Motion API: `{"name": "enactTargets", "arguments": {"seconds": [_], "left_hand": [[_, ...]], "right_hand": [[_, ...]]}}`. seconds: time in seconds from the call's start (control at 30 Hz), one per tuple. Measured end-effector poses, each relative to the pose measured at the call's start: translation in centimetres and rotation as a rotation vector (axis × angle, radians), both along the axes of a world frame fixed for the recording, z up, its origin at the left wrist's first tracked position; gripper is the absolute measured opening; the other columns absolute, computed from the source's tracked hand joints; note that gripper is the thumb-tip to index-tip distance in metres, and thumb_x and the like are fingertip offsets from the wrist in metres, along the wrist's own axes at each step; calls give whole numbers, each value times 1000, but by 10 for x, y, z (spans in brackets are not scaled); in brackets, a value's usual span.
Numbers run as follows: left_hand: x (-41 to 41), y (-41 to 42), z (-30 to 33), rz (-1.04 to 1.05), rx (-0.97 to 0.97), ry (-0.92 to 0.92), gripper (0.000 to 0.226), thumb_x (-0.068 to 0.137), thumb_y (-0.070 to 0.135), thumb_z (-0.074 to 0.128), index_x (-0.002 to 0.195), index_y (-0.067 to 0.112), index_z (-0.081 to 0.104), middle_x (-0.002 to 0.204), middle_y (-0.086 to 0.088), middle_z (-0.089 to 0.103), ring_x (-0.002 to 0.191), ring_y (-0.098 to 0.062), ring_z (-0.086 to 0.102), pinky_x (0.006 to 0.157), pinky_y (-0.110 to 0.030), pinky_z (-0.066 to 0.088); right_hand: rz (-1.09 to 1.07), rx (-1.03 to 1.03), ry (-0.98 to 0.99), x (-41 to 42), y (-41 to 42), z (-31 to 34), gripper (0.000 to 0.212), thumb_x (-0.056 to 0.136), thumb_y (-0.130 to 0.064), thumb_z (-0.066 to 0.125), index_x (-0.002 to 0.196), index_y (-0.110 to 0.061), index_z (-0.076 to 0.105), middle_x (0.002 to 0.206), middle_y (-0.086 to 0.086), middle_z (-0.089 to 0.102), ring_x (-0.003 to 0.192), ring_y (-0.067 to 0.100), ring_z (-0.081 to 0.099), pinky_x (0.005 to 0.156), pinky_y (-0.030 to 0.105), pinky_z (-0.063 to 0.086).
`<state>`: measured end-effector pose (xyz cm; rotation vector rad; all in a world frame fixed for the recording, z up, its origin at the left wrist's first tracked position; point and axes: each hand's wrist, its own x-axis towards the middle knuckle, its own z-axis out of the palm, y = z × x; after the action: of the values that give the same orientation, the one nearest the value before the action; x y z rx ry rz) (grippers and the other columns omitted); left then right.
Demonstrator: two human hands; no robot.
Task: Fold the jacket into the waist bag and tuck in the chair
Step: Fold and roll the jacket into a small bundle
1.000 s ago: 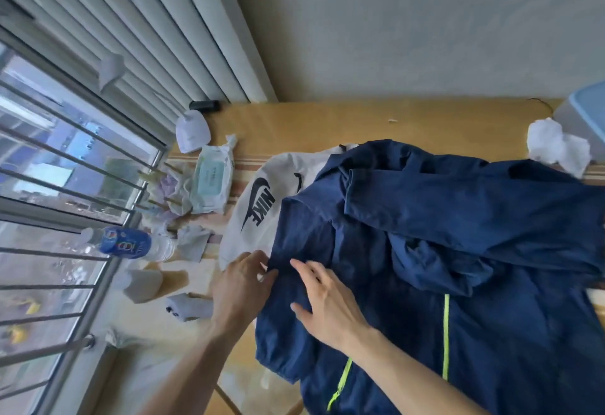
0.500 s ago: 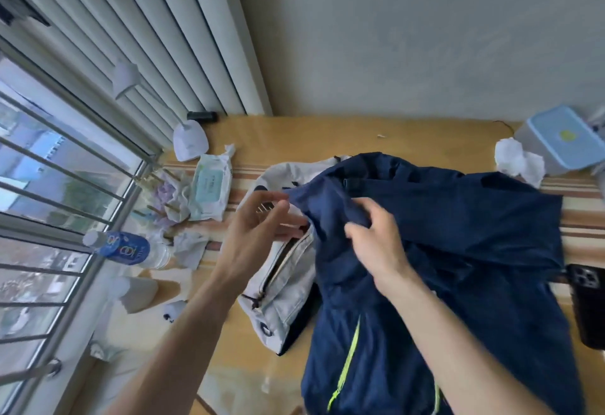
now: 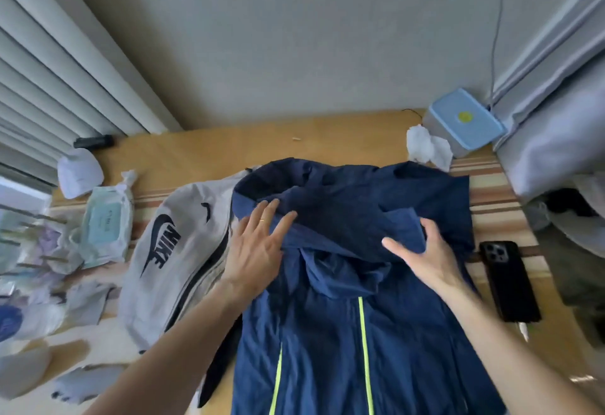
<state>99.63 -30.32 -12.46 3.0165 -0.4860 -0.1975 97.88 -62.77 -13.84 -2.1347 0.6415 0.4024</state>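
A wooden desk [image 3: 203, 152] pushed against a pale grey wall, window blinds on the left, and plenty of clutter along that left edge. Centre stage is the navy jacket [image 3: 353, 342] with its neon yellow trim, spread across the middle of the desk and spilling off the near edge. Its upper part is doubled over toward the person. The left hand [image 3: 258, 247] lies flat on the jacket's left side, fingers spread, palm down, gripping nothing. The right hand [image 3: 429, 257] is over on the right side with fingers curled into a fold of the cloth, though whether it truly pinches it is hard to tell. Just left of the jacket, touching it, lies the grey Nike waist bag [image 3: 173, 257], zip mouth gaping. A black phone [image 3: 509, 280] lies by the right edge; a blue-lidded box [image 3: 465, 119] and crumpled tissue [image 3: 425, 147] sit at the far right corner.

This looks like early folding: top turned down, much still loose. Next, I'd say, the sides need drawing inward to make a bundle narrow enough for that bag. No chair in view.
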Motion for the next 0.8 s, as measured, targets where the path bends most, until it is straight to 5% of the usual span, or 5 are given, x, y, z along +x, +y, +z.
{"name": "enactTargets", "arguments": {"seconds": [0.13, 0.33, 0.6, 0.73, 0.8], "left_hand": [[28, 2, -12, -141, 200, -93, 58, 73, 2, 70, 129, 12, 60, 138, -20, 57, 121, -39, 57, 102, -49, 47], [34, 44, -1, -147, 223, -192, 13, 77, 0, 57, 82, 12, 56, 75, -8, 59, 67, -35, 57, 63, -44, 43], [48, 28, -1, -97, 234, -117, 16, 80, 7, 63, 95, 10, 59, 88, -8, 71, 75, -33, 60, 68, -43, 48], [61, 13, -6, 44, 161, -3, 43, 80, 17, 68, 122, 13, 60, 85, -5, 75, 88, -32, 65, 78, -44, 49], [71, 13, -6, -54, 128, -45, 28, 83, 14, 61, 109, 15, 71, 99, -1, 77, 99, -31, 64, 87, -42, 46]], "right_hand": [[75, -181, -197, 21, 1, -40, 38, 91, -29, 72, 123, -14, 60, 118, 3, 66, 111, 26, 62, 81, 30, 42], [-724, 317, -398, 69, -65, -29, 8, 100, -22, 58, 93, -21, 59, 91, -5, 62, 80, 9, 57, 80, 30, 45], [-612, 191, -295, 79, -110, -33, 2, 98, -22, 63, 98, -21, 62, 99, 0, 64, 91, 17, 62, 81, 33, 52], [-511, 59, -159, 68, -110, -45, 31, 94, -5, 63, 116, -27, 57, 103, -1, 60, 100, 26, 61, 89, 44, 54], [-362, 63, -203, 67, -115, -44, 36, 92, -3, 64, 106, -36, 61, 108, -4, 62, 103, 27, 62, 89, 47, 55]]}}
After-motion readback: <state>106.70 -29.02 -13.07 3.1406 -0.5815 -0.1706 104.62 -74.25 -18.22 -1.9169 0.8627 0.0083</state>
